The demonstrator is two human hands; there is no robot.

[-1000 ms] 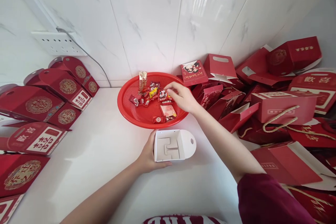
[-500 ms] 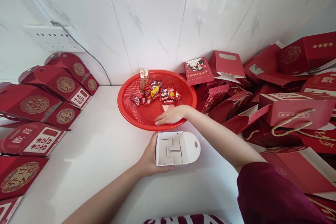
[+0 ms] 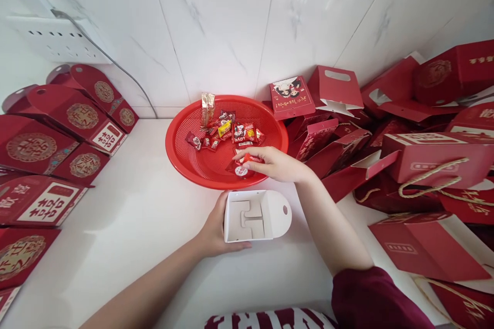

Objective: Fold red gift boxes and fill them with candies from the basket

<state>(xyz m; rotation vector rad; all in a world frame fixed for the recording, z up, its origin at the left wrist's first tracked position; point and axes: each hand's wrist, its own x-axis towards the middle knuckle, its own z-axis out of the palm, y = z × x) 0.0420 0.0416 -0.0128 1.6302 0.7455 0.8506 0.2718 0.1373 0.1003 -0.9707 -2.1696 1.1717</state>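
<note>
Head view: holds an open white-lined box (image 3: 247, 216) with the left hand (image 3: 213, 230), grip wrapped firmly around one side, between the front edge of the surface (image 3: 135, 216) and a red basket (image 3: 210, 167) near its back edge. Pinches a red-wrapped candy (image 3: 241, 170) with the right hand (image 3: 277, 163), grip nearly closed, over the basket's near side. Shows upright red boxes (image 3: 83, 117) toward the left edge, and piled red packaging (image 3: 420, 159) toward the right.

Sweets (image 3: 225, 127) lie in the basket (image 3: 212, 165) behind the carton (image 3: 249, 216), box row (image 3: 83, 115) left, box pile (image 3: 424, 159) right
</note>
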